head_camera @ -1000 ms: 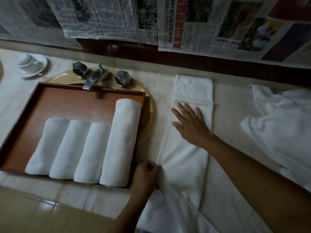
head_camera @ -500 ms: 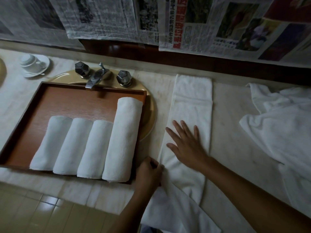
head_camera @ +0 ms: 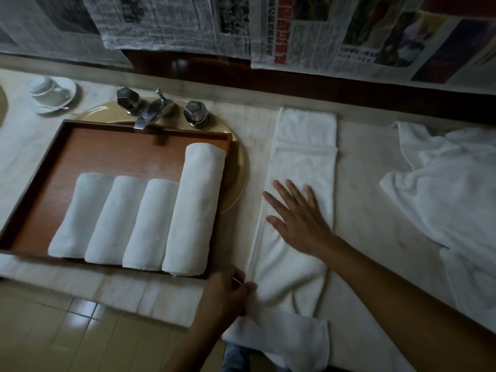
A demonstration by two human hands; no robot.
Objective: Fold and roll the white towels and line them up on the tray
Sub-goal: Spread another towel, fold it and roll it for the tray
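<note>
A white towel [head_camera: 306, 157], folded into a long narrow strip, lies on the counter right of the tray, its near end hanging over the counter's front edge. My right hand [head_camera: 298, 218] rests flat on the strip's middle, fingers spread. My left hand [head_camera: 228, 294] pinches the strip's left edge near the counter front. The brown wooden tray [head_camera: 112, 149] sits over the sink and holds several rolled white towels side by side; the rightmost roll [head_camera: 196, 210] is the longest.
A pile of unfolded white towels [head_camera: 451, 200] lies at the right on the counter. A chrome tap [head_camera: 153, 111] with two knobs stands behind the tray. A white cup on a saucer [head_camera: 51, 92] sits far left. Newspaper sheets cover the wall.
My right hand has slid along the folded strip toward me, still flat on it. My left hand keeps its pinch on the strip's left edge.
</note>
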